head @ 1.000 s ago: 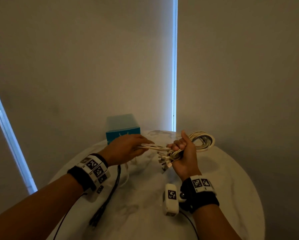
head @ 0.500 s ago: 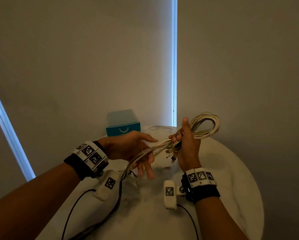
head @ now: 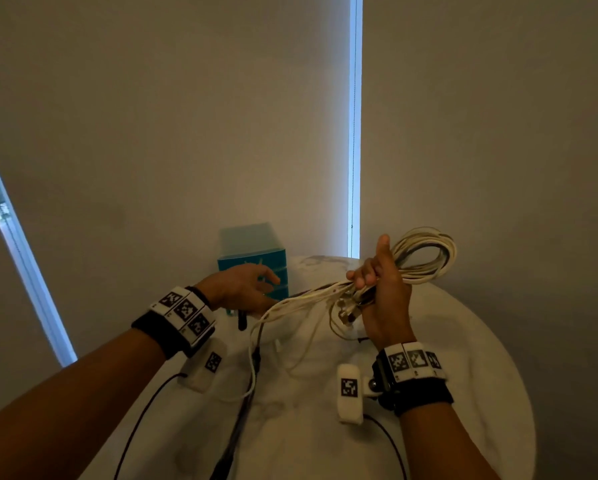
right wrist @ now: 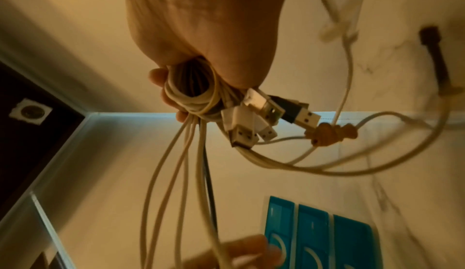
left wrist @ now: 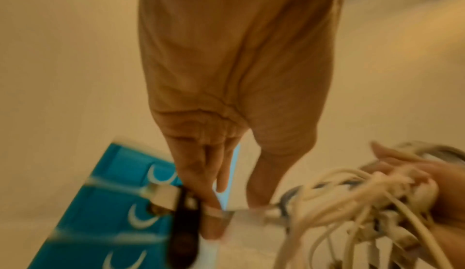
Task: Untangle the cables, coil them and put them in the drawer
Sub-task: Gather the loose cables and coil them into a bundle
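My right hand (head: 377, 282) is raised above the table and grips a bundle of white cables (head: 425, 258), whose loops stick out to the upper right. Several USB plugs (right wrist: 251, 126) poke out under the fist (right wrist: 201, 24). Loose white strands (head: 301, 299) run left from the bundle to my left hand (head: 256, 289). That hand's fingers (left wrist: 214, 173) are stretched out, with a white plug (left wrist: 163, 193) and a black plug (head: 242, 320) lying against the fingertips. The teal drawer unit (head: 252, 258) stands just behind the left hand, its drawers closed.
The round white marble table (head: 463, 341) is under both hands. A black cable (head: 242, 410) trails over it toward the near edge. More white strands (head: 301, 358) hang down onto the top. Closed blinds stand behind the table.
My left hand has slid left along the loose strands, away from the right hand and toward the drawer unit. The right hand has lifted the bundle slightly.
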The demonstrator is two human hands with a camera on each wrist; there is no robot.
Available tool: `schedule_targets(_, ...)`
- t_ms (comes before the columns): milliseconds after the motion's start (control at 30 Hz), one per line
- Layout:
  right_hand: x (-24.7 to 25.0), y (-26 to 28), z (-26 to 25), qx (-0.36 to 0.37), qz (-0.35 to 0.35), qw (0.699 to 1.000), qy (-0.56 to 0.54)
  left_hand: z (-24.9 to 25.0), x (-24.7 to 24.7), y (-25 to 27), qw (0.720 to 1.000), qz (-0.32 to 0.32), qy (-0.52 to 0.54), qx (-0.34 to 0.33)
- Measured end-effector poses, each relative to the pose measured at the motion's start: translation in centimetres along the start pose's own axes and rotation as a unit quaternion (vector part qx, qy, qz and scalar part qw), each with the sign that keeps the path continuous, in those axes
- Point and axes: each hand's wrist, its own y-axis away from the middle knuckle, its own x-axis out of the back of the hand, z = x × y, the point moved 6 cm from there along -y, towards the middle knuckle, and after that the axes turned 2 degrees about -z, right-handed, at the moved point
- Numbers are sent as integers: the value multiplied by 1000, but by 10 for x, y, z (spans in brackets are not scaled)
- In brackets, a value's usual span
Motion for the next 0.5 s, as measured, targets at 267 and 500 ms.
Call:
schedule_targets(267, -12, 9, 6, -45, -17, 996, 81, 103, -16, 17, 963, 7, 142, -230)
schedule_targets(500, 3, -7, 3, -68, -26, 997, 6, 94, -65, -9, 966, -119, 61, -223)
